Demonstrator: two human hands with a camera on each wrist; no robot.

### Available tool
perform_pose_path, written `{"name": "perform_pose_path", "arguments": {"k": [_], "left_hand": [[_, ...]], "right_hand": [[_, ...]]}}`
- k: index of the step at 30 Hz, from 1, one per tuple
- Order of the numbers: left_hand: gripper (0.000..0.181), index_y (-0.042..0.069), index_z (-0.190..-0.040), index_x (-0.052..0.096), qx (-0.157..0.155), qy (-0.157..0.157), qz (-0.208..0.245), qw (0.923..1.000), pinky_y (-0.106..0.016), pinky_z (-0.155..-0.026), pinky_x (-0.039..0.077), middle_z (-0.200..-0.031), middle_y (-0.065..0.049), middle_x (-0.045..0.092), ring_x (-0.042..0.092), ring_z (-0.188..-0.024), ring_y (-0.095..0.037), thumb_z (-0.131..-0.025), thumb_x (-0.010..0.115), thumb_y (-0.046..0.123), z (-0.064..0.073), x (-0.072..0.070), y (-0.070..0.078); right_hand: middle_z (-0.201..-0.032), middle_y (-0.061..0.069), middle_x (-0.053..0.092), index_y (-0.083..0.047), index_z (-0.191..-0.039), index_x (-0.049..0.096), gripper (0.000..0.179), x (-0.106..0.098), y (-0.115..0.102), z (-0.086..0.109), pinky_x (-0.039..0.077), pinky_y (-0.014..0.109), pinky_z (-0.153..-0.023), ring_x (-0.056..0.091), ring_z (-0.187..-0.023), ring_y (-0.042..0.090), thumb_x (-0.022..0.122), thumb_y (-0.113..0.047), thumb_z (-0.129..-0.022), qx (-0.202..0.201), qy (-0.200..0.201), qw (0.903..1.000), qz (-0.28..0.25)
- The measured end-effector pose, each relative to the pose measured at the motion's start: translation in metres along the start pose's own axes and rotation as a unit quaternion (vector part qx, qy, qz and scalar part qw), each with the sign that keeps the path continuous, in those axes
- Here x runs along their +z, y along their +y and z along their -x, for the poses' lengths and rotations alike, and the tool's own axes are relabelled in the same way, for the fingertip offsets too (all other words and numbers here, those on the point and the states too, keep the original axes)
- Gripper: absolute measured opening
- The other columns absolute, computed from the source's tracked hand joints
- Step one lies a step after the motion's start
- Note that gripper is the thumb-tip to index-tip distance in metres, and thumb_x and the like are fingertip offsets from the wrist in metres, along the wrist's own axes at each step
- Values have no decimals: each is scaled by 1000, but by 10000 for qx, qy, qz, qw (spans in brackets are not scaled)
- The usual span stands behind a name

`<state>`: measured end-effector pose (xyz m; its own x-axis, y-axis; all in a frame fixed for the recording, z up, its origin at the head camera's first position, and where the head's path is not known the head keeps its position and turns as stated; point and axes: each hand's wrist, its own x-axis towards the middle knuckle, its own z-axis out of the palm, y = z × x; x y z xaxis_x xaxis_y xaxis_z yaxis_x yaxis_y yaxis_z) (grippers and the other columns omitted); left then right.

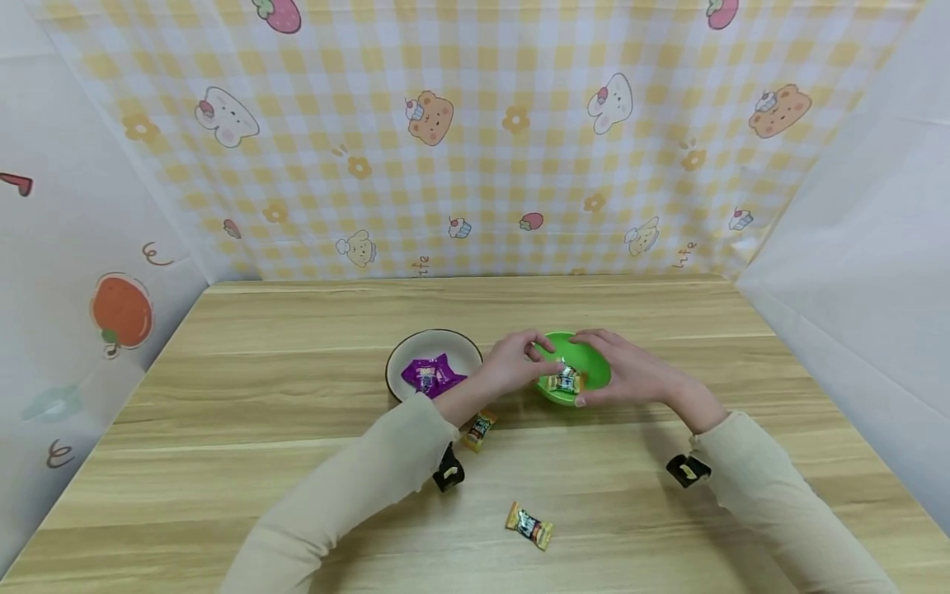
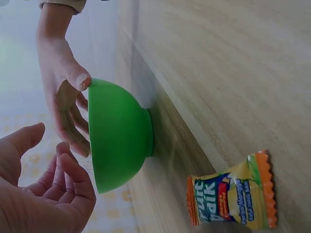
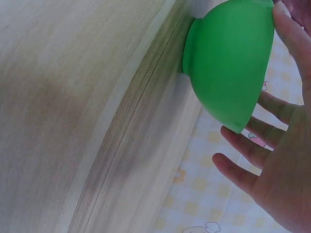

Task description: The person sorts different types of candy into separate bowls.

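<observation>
A green bowl [image 1: 591,356] stands on the table with yellow-wrapped candies [image 1: 566,380] inside. My right hand [image 1: 634,371] holds it by the rim, thumb at the near side and fingers at the far side. Over the left part of the same rim is my left hand [image 1: 514,363]. In the left wrist view that hand's thumb and loosely bent fingers stand apart, with nothing between them, beside the green bowl [image 2: 116,138]. Below my left forearm lies a yellow-and-orange wrapped candy [image 1: 479,431]. The right wrist view shows the bowl's outer wall [image 3: 228,63].
Left of the green bowl, a white bowl with a dark rim [image 1: 445,340] contains purple packets [image 1: 433,375], partly hidden by my left arm. Another yellow-wrapped candy [image 1: 529,525] lies nearer the front. A checked cloth [image 1: 475,165] hangs behind the wooden table [image 1: 297,330].
</observation>
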<state>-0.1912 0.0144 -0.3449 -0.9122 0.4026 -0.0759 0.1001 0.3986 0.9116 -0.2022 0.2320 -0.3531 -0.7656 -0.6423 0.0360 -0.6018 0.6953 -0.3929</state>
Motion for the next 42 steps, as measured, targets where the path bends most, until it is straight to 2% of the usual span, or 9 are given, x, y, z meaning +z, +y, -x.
{"name": "perform_pose_path", "arguments": {"k": [5, 10, 16, 20, 26, 30, 37, 42], "left_hand": [[28, 5, -98, 60, 186, -255, -135, 9994, -24, -55, 44, -75, -2, 57, 54, -67, -17, -77, 69, 21, 12, -4, -1], [28, 8, -98, 61, 188, -780, -213, 9965, -26, -57, 46, -77, 0, 58, 54, -68, -14, -75, 71, 22, 31, -8, -2], [31, 4, -100, 58, -23, -1658, 158, 9860, -33, -60, 49, -81, -3, 58, 56, -68, -17, -75, 71, 17, 56, -6, -10], [30, 1, -99, 58, -130, -1972, 414, 9794, -35, -58, 50, -79, -4, 58, 55, -63, -16, -75, 70, 12, 71, -3, -20], [25, 0, -94, 58, -249, -2091, 608, 9757, -28, -50, 47, -76, -3, 59, 56, -62, -15, -74, 70, 6, 90, 2, -32], [23, 1, -91, 58, -253, -2076, 602, 9760, -25, -49, 45, -74, -1, 59, 55, -60, -12, -73, 70, 4, 98, 5, -41], [22, 4, -87, 58, 192, -2064, 183, 9781, -19, -62, 45, -76, 0, 59, 54, -66, -6, -71, 72, 4, 105, 8, -50], [21, 6, -86, 58, 540, -2066, -104, 9769, -17, -60, 44, -74, 3, 58, 52, -63, -3, -70, 73, 6, 108, 10, -52]], "right_hand": [[-133, 16, 33, -7, -132, 35, 93, 0, 0, -1, 41, 42, -79, 37, -113, 30, 65, -62, -64, 17, -6, 10000, 29], [-132, 16, 33, -7, -132, 35, 93, 0, 0, -1, 41, 43, -80, 37, -114, 30, 65, -62, -63, 18, 7, 10000, 48], [-132, 17, 34, -6, -131, 36, 93, -1, -1, -1, 38, 45, -84, 37, -115, 30, 67, -61, -63, -30, 56, 10000, 28], [-131, 17, 35, -5, -131, 36, 94, -1, -1, -1, 36, 47, -88, 36, -116, 31, 67, -61, -63, -32, 73, 9999, 65], [-132, 17, 35, -5, -131, 37, 93, 0, -1, -1, 35, 47, -88, 35, -116, 31, 67, -61, -63, 11, 58, 10000, 71], [-132, 16, 34, -6, -131, 37, 93, 0, -2, 0, 35, 47, -88, 35, -117, 31, 67, -61, -63, 12, 59, 10000, 52], [-132, 16, 34, -5, -131, 36, 93, 2, -1, 0, 35, 47, -88, 35, -117, 32, 67, -60, -62, 13, 66, 10000, 46], [-132, 16, 34, -5, -131, 37, 93, 1, -2, -1, 35, 47, -88, 35, -117, 31, 67, -60, -63, 46, 57, 10000, 0]]}}
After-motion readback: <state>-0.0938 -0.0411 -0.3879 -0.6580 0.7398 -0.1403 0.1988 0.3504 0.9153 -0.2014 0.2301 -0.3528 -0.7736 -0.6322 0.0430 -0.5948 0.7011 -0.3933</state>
